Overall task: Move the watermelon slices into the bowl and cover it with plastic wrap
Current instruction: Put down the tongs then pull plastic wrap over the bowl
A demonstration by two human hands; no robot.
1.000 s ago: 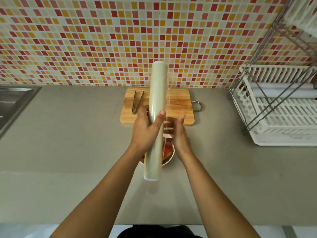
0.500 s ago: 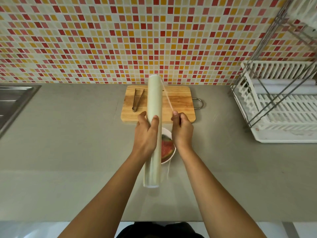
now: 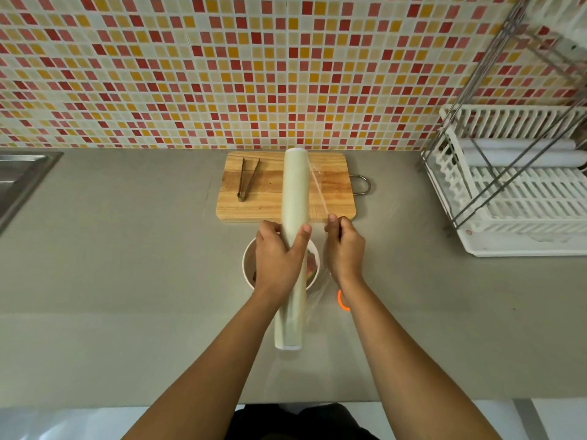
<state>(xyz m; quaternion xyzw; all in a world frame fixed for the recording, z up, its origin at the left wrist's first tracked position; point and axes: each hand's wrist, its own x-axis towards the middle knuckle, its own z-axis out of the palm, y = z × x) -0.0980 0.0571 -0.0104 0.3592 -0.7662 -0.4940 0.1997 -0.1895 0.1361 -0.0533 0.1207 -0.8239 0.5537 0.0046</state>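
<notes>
Left grip (image 3: 277, 258) clasps one pale cylindrical plastic-wrap roll (image 3: 295, 188); right grip (image 3: 344, 246) pinches its clear film (image 3: 317, 193) above one white round bowl (image 3: 246, 262).

Bowl (image 3: 248, 260) sat on the worktop (image 3: 127, 265) just before the cutting board (image 3: 335, 198), watermelon slices (image 3: 313, 265) in it. Tongs (image 3: 247, 179) lay on the board's left part. You held the roll (image 3: 295, 192) above both in your left hand (image 3: 276, 258); your right hand (image 3: 344, 246), just beside it, pinched the film (image 3: 319, 188). Sink (image 3: 19, 179) far left, dish rack (image 3: 524, 217) far right.

pale plastic wrap roll (image 3: 295, 192) held above white bowl (image 3: 248, 263) holding watermelon slices (image 3: 313, 265).
</notes>
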